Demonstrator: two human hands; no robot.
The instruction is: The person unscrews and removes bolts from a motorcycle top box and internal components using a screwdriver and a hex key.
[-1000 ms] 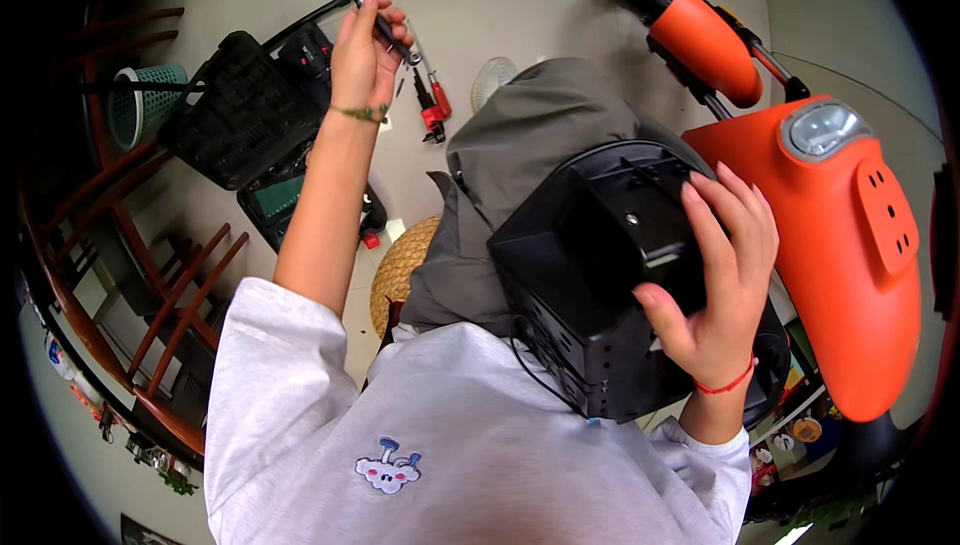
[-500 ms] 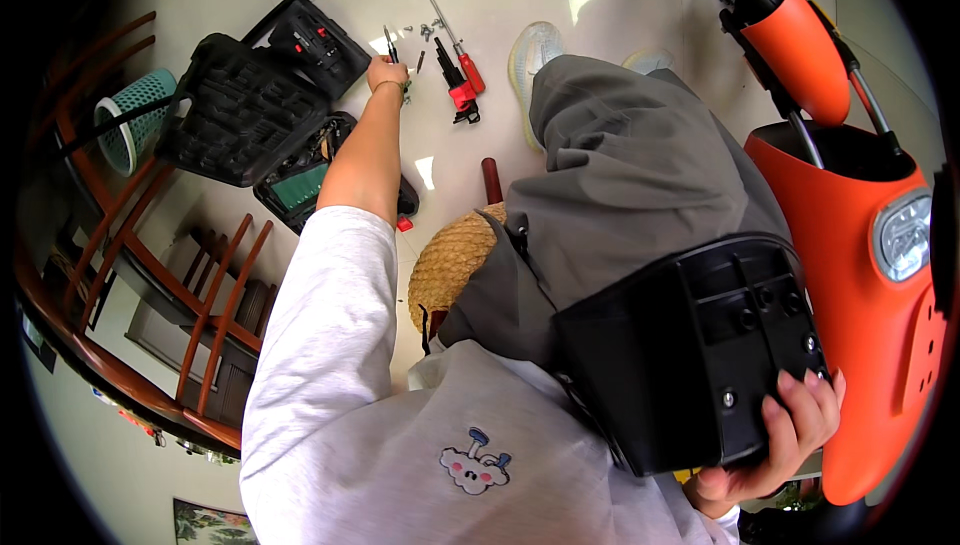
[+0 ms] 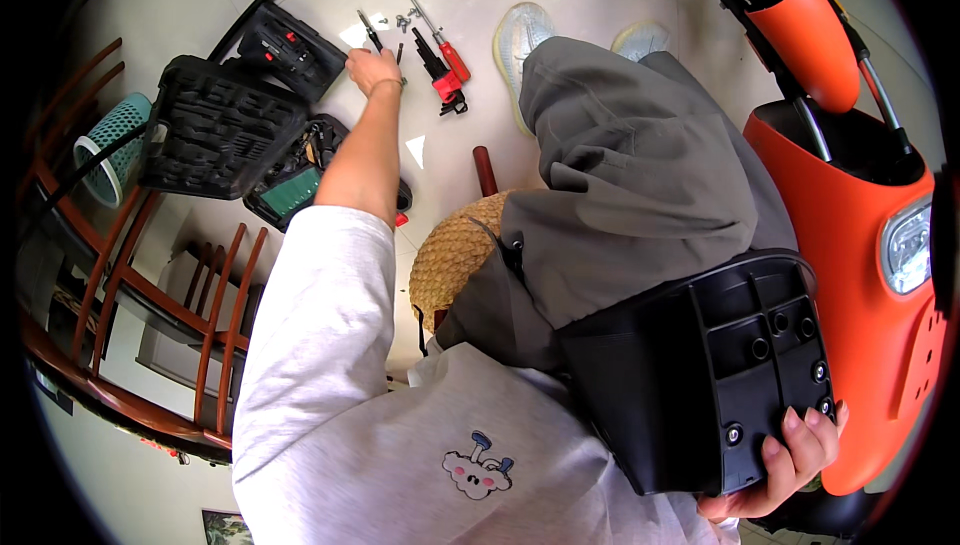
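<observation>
My left hand (image 3: 373, 69) reaches down to the floor on the far left. Its fingers are closed at the lower end of a slim screwdriver (image 3: 372, 35), whose metal tip points away; the hand covers the rest. My right hand (image 3: 795, 457) grips the lower right edge of a black plastic box (image 3: 650, 375) on my lap. The box's ribbed side has round holes and several silver bolts (image 3: 734, 435), and the fingertips lie next to the bolts. To the right of my left hand are a black hex key set in a red holder (image 3: 440, 75) and a long red-handled screwdriver (image 3: 452, 57).
A few small screws (image 3: 405, 21) lie beyond my left hand. At left are an open black tool case (image 3: 225, 125), a teal basket (image 3: 118, 140) and wooden chairs (image 3: 225, 315). An orange scooter body (image 3: 800, 160) stands close on my right. A woven stool seat (image 3: 450, 250) shows beneath me.
The view has shifted, so the floor things appear farther left and higher. Against the floor, my left hand has moved slightly right. My right hand still grips the black box.
</observation>
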